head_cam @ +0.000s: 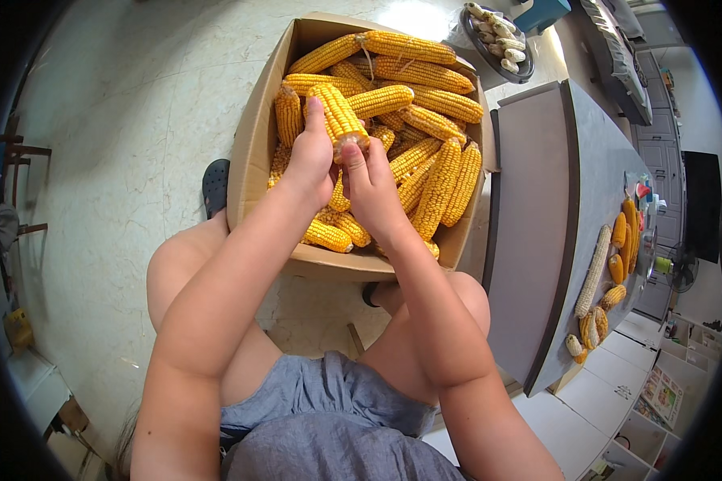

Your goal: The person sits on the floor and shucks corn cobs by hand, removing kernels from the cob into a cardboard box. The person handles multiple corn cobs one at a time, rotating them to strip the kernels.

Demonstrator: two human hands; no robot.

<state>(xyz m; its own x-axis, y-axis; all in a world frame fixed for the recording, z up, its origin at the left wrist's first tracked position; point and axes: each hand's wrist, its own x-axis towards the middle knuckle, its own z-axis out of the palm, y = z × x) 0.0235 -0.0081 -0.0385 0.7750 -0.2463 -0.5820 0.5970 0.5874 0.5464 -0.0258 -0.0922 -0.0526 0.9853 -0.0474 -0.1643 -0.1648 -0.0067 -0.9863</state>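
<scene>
Both hands hold one ear of yellow corn [336,114] above a cardboard box. My left hand [313,150] wraps its left side, with the thumb lying along the kernels. At the ear's blunt, pale end, the thumb and fingers of my right hand [370,183] press close to the butt. Kernels cover all of the ear that shows; its underside is hidden by my hands. Below, the open cardboard box [256,144] is filled with many husked ears of corn [439,186], lying at various angles. Two ears at the top are joined by a strip of dry husk [367,57].
To the right stands a grey-topped table [595,174] bearing several ears and a bare cob [592,270]. A dark basin [523,72] of pale cobs sits beyond the box. My knees flank the box's near side. A dark clog [215,183] is on the tiled floor.
</scene>
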